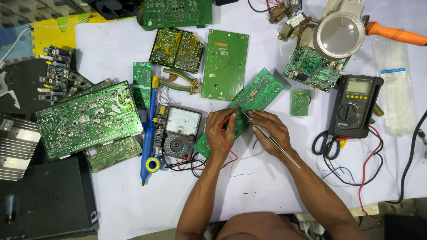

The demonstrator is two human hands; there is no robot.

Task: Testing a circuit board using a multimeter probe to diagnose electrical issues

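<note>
The right hand (272,129) pinches metal tweezers (267,133) over a green circuit board (255,95). The left hand (221,129), fingers closed, steadies that board beside an analog meter (178,133) on the white surface (267,186)

— What carries it all?
— A table (133,200) under a white sheet. The long green circuit board (249,104) lies slantwise on it, right under the grip of both hands.
— And left of that grip?
— Just beside it an analog meter (178,133), then a blue desoldering pump (148,138) and a large green board (89,118). Striped pliers (180,82) lie above them.
— To the right?
— A small green board (300,102) near it, then a black digital multimeter (355,106) and scissors (324,144); a bag of white cable ties (393,93) sits farthest out.
</note>
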